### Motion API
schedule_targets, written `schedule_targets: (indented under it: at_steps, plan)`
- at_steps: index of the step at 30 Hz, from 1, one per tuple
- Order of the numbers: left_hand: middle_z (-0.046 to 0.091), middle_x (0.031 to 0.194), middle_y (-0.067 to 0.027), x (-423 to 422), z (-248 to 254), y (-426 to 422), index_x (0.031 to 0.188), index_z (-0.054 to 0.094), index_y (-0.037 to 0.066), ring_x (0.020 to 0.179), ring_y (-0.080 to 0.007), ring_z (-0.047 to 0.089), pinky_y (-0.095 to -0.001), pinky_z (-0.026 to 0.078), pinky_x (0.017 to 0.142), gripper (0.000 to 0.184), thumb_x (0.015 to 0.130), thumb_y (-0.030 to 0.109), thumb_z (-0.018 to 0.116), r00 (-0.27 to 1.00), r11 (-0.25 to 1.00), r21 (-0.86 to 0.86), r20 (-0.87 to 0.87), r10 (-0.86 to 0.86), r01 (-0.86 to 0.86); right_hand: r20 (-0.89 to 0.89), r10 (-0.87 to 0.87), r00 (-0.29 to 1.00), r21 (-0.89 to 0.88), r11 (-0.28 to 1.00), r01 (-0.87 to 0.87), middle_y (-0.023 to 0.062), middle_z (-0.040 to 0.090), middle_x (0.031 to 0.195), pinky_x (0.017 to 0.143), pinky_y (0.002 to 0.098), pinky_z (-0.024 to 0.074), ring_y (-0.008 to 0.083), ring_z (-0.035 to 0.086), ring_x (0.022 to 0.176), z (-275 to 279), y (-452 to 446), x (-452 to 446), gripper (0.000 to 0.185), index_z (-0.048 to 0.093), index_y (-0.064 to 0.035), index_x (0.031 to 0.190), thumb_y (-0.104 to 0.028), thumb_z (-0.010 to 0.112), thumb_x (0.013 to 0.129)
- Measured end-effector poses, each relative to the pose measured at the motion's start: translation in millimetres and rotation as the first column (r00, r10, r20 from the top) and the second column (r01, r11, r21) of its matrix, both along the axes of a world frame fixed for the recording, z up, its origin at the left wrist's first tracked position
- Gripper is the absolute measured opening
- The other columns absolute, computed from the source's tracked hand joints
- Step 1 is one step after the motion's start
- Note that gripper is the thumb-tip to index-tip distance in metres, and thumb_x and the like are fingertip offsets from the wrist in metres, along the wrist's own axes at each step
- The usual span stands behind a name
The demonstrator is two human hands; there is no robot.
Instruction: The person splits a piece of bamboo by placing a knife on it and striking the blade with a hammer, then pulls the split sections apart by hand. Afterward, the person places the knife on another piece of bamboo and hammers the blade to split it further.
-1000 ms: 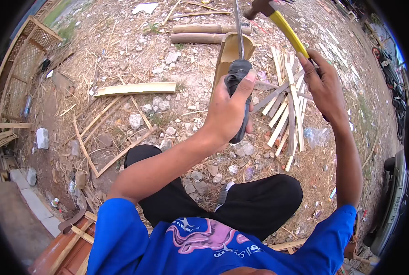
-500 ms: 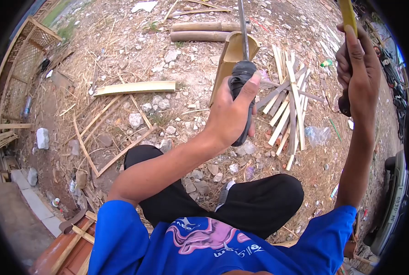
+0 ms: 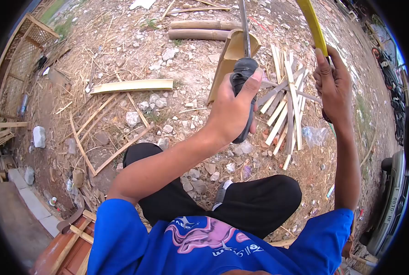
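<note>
Over at the upper left of the frame leans a brown wooden frame with lattice mesh; a pale, gently curved bamboo strip lies on the stony ground left of centre. Low in the middle, the blue T-shirt carries a pink print and white lettering, upside down from here; I can pick out "ell", but the rest is too broken up by folds.

At upper centre a wide, split, trough-shaped piece of bamboo slants up beside the left hand, whose fingers are clamped around a thick black wrapped handle. Its long narrow steel blade passes over the bamboo's top end; whether they touch I can't tell. I'd keep that wrist firm and the blade steady, thumb tight on the wrapping.

Right of centre lies a heap of thin pale and grey strips. At upper right, the right hand has its fingers closed round a flat yellow handle, its far end out of frame; best held well clear of the other knuckles. The silvery vehicle's plate at lower right is too small to read surely.
</note>
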State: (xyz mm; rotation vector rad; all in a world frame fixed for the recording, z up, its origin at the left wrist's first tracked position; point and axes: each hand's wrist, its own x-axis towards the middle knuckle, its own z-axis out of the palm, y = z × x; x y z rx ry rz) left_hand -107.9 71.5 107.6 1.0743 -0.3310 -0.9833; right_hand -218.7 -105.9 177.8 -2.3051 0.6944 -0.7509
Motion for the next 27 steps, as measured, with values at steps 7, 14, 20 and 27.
schedule_targets:
  at_steps: [7,14,20,27]
  plan:
    - [0.049,0.071,-0.0052,-3.3,-3.9,-2.0,0.100,0.042,0.004,0.039,-0.0134,0.049,-0.0259,0.041,0.035,0.048,0.093,0.048,0.058,1.000,0.999,-0.040,0.012,-0.017,0.018,-0.099,0.015,0.995,-0.049,0.999,-0.020,-0.0044,0.044,0.059,0.047,0.0242,0.0285,0.0046,0.036,0.050,7.4,-2.5,-0.1,0.036,0.058,-0.0054,0.122,-0.034,0.053,0.100]
    - [0.051,0.068,-0.0041,-6.4,-5.5,-4.7,0.094,0.044,0.008,0.039,-0.0131,0.049,-0.0257,0.041,0.035,0.041,0.094,0.047,0.059,1.000,0.999,-0.044,-0.004,0.008,-0.008,0.076,0.052,0.996,-0.157,0.987,-0.040,-0.0031,0.046,0.061,0.045,0.0219,0.0299,0.0029,0.038,0.050,-22.0,-9.8,4.2,0.038,0.059,-0.0041,0.121,-0.034,0.051,0.101]
    - [0.051,0.068,-0.0034,2.0,-2.0,-0.1,0.093,0.045,0.009,0.039,-0.0127,0.050,-0.0256,0.041,0.036,0.041,0.094,0.047,0.057,1.000,1.000,-0.008,0.013,0.005,-0.005,-0.125,-0.058,0.990,-0.160,0.986,0.038,0.0005,0.048,0.062,0.051,0.0294,0.0324,0.0094,0.042,0.056,-0.1,-7.1,2.8,0.043,0.058,-0.0033,0.123,-0.039,0.050,0.100]
    - [0.051,0.069,-0.0035,-1.3,-4.9,-4.1,0.093,0.046,0.008,0.039,-0.0125,0.050,-0.0255,0.040,0.034,0.042,0.093,0.048,0.058,1.000,1.000,-0.019,0.015,-0.002,0.002,-0.195,0.002,0.981,-0.217,0.975,-0.045,0.0031,0.048,0.061,0.054,0.0326,0.0342,0.0107,0.042,0.057,-24.3,-1.2,6.2,0.039,0.056,-0.0041,0.122,-0.036,0.051,0.100]
